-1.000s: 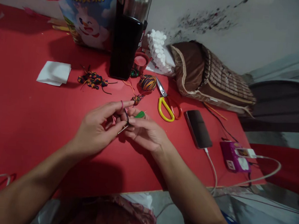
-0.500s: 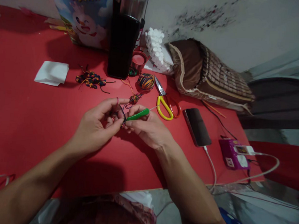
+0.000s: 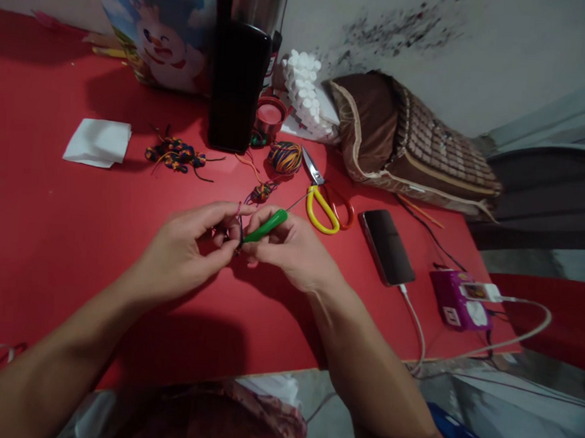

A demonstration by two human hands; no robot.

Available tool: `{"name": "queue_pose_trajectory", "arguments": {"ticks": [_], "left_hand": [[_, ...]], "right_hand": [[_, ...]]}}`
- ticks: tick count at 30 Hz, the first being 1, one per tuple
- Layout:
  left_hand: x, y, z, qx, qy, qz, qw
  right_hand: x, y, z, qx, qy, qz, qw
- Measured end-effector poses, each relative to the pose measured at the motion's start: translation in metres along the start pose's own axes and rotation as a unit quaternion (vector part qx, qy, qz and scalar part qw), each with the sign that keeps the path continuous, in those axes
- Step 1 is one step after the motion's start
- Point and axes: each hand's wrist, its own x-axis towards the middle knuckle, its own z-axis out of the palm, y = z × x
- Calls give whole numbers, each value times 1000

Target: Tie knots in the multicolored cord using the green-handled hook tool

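Observation:
My right hand (image 3: 288,245) is closed round a green-handled crochet hook (image 3: 266,226), whose thin metal shaft points up to the right. The hook's other end meets the small dark piece of yarn work (image 3: 239,247) pinched in my left hand (image 3: 191,242). A strand of yarn (image 3: 240,210) loops over the left index finger and runs down to the pinch. Fingers hide most of the piece. Just beyond the hands lies a small tangle of multicoloured yarn (image 3: 262,191), with a larger yarn ball (image 3: 285,158) behind it.
Scissors (image 3: 323,208) with yellow and red handles lie right of the yarn. Finished-looking knotted yarn pieces (image 3: 177,154) and a white tissue (image 3: 97,143) are on the left. A black phone (image 3: 239,88) leans upright at the back; another phone (image 3: 387,245) charges at right.
Both hands have shifted slightly down and the left index finger has come nearer the right hand. The green crochet hook has tilted a little steeper.

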Motion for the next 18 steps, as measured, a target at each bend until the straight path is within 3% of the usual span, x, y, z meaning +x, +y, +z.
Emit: {"name": "queue_pose_trajectory", "arguments": {"ticks": [4, 8, 14, 18], "left_hand": [[-1, -2, 1, 38, -17, 25, 999], [-3, -4, 7, 55, 24, 29, 998], [-2, 0, 19, -133, 96, -95, 982], [2, 4, 18, -214, 104, -123, 963]], "right_hand": [[1, 0, 1, -8, -2, -3, 1000], [2, 4, 2, 9, -1, -9, 1000], [4, 5, 4, 41, 9, -42, 998], [5, 3, 3, 44, 0, -58, 997]]}}
